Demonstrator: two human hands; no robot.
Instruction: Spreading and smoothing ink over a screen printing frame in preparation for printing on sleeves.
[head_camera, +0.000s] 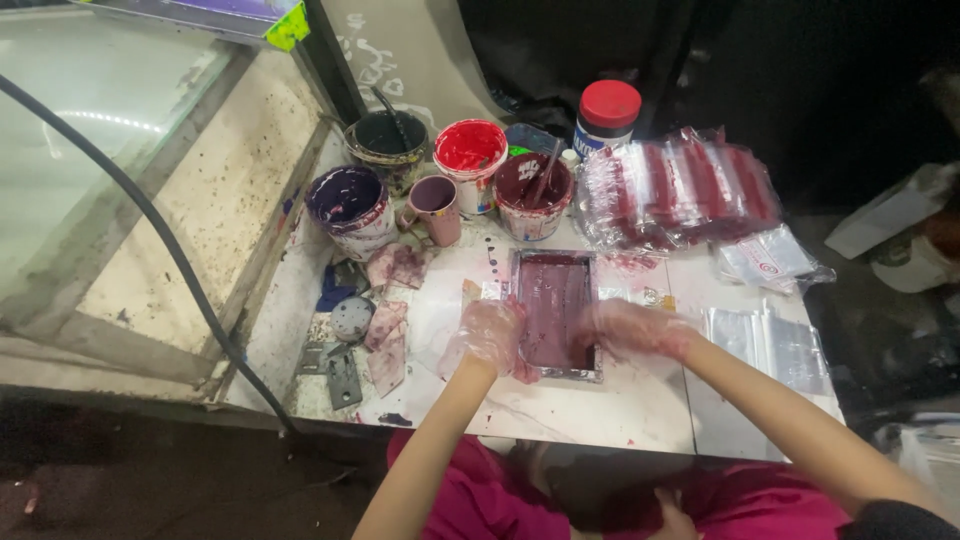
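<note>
Centrally on the white table (600, 400) lies a flat rectangular tray (553, 312) coated with maroon ink. Left hand (487, 335) and right hand (628, 328), both in thin clear plastic gloves, curl loosely around its near corners, touching it. Behind stand round tubs: purple (350, 208), dark (388, 146), red (470, 160), maroon (533, 196), beside a mauve mug (434, 208).

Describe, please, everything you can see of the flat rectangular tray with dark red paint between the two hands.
The tray is a shallow rectangle, metal by its look, with a grey rim smeared by paint. A dark purplish-red layer covers its inside. It lies flat on the white table, long side running away from the person, just below the paint pots. The left hand and the right hand, both in thin clear gloves, rest at its near corners, touching its edges.
</note>
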